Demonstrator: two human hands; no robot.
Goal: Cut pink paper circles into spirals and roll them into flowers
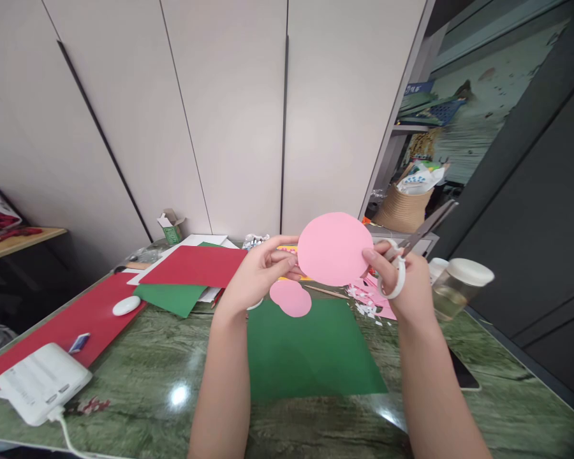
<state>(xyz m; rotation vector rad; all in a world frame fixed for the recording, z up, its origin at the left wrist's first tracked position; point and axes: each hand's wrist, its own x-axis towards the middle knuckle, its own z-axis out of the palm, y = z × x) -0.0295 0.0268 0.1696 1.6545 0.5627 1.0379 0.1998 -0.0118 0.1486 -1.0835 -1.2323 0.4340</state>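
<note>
A pink paper circle (335,248) is held up above the table between my two hands. Fingers of my left hand (263,268) are closed at its left edge, some passing behind the paper. The thumb of my right hand (406,287) presses on the circle's right edge. That same hand also carries scissors (423,231), with white handles around its fingers and blades pointing up to the right. Below the circle, smaller pink rounded paper pieces (291,299) overlap at the far edge of a green paper sheet (310,357).
Pink and white scraps (370,296) and a lidded jar (459,287) are on the right. Red sheets (191,264), a white oval object (126,306), an eraser (79,343) and a white power bank (43,382) lie left. Cabinet doors (229,115) stand behind the table.
</note>
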